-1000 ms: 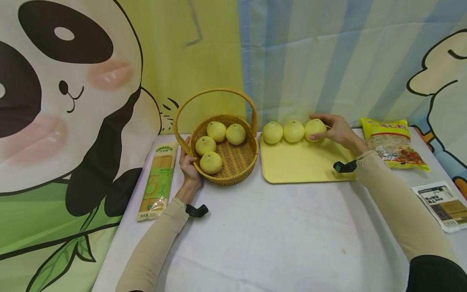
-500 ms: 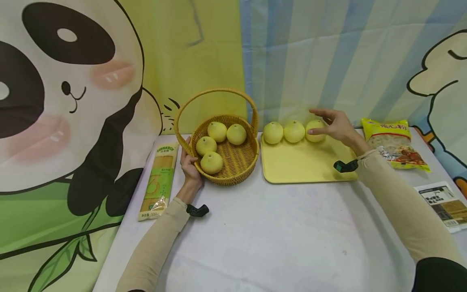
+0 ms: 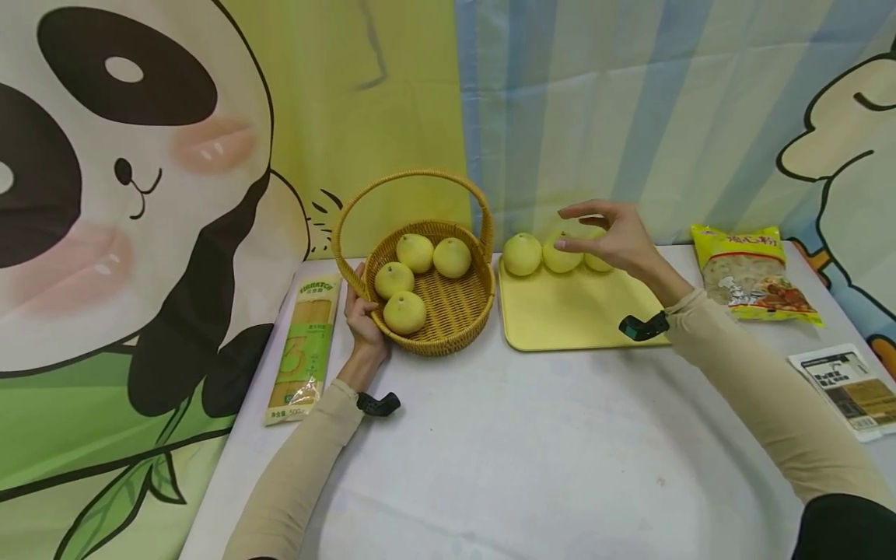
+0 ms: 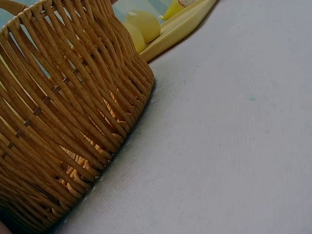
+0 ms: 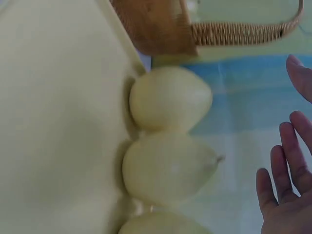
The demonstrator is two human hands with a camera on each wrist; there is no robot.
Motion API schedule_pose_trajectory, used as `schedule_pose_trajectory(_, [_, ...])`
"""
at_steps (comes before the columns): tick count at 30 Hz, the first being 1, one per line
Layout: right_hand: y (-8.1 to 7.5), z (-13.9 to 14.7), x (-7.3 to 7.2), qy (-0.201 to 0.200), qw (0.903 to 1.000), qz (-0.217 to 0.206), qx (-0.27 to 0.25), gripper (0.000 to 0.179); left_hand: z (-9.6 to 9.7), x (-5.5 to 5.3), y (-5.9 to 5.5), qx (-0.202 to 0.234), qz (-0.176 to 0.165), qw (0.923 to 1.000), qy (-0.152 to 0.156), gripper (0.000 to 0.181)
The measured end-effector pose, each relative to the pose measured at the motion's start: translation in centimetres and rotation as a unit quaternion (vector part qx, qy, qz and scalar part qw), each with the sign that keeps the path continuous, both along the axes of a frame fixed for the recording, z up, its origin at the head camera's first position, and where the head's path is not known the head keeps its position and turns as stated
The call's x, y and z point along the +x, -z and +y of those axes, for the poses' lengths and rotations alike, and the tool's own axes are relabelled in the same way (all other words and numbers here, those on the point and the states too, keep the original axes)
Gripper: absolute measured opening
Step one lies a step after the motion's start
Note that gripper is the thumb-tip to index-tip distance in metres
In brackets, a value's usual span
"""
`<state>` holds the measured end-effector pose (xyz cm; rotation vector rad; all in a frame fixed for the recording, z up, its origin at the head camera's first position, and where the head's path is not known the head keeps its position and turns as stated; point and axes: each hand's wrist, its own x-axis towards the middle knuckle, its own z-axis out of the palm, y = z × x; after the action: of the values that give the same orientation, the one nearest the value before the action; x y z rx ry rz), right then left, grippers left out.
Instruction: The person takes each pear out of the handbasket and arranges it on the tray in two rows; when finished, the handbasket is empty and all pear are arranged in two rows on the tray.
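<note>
A wicker basket [image 3: 455,311] with a tall hoop handle stands left of the middle, several pale yellow round fruits [image 3: 404,313] inside. My left hand [image 3: 364,320] grips its left side near the handle's foot. In the left wrist view the basket's woven wall [image 4: 73,102] fills the left part. To its right lies a yellow tray [image 3: 574,319] with three similar fruits [image 3: 522,254] in a row along the back edge. Over this row hovers my right hand [image 3: 619,239], thumb and fingers spread apart, holding nothing. In the right wrist view the hand [image 5: 292,180] is apart from the tapering fruits [image 5: 168,168].
A pack of noodles [image 3: 302,350] lies left of the basket. At the right are a yellow food bag [image 3: 752,272] and a flat white-and-brown packet [image 3: 843,389]. A printed curtain [image 3: 560,117] hangs behind the white table [image 3: 518,451].
My right hand has let go of the rightmost fruit on the tray, opened its fingers, risen and moved left. The left hand and the basket have stayed in place.
</note>
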<state>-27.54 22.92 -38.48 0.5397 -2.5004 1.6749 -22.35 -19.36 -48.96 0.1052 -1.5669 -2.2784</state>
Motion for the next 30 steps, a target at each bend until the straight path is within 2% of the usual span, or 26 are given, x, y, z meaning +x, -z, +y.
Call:
schedule_pose_trajectory(5, [0.1, -2.4, 0.9, -0.063, 0.9975, 0.030, -0.014, 0.043, 0.4, 0.2, 0.2, -0.001, -0.009, 1.0000, 0.001, 0.086])
schedule_pose_trajectory(8, [0.2, -4.3, 1.5, -0.111, 0.9937, 0.018, -0.007, 0.047, 0.5, 0.2, 0.3, 0.003, -0.009, 1.0000, 0.000, 0.086])
schedule_pose_trajectory(14, [0.9, -7.9, 1.9, -0.198, 0.9801, -0.011, 0.005, 0.059, 0.3, -0.1, 0.3, -0.001, 0.000, 1.0000, -0.007, 0.085])
schedule_pose_trajectory(23, [1.8, -13.5, 1.8, -0.255, 0.9662, -0.010, 0.031, 0.070, -0.3, -0.1, -0.2, 0.001, 0.001, 1.0000, 0.001, 0.086])
schedule_pose_trajectory(30, [1.2, -17.5, 1.8, -0.303, 0.9508, -0.007, 0.064, 0.077, -0.4, 0.0, -0.2, 0.001, -0.007, 1.0000, -0.002, 0.086])
